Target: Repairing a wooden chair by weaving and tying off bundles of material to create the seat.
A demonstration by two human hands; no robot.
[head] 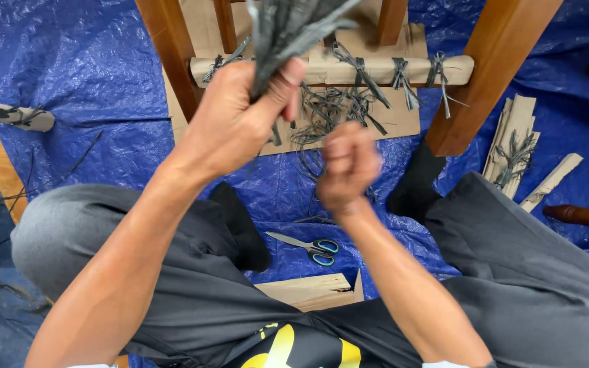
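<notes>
A bundle of grey straps (288, 27) is gripped in the left hand (236, 116), whose fingers (293, 85) are closed tight around it. The bundle's long axis runs upward and away from that fist, out of the top of the view. The right hand (348, 167) is held lower and nearer the body, its fingers curled shut; it is blurred, so whether a single strap is pinched inside cannot be told. Beyond both fists, a cardboard-wrapped rail (376, 70) is seen lying crosswise between two wooden legs (492, 75), tied round with grey straps; it lies nearer the left fingers. Below the right hand, scissors (311, 247) are laid on the blue tarp (90, 61), apart from both hands.
</notes>
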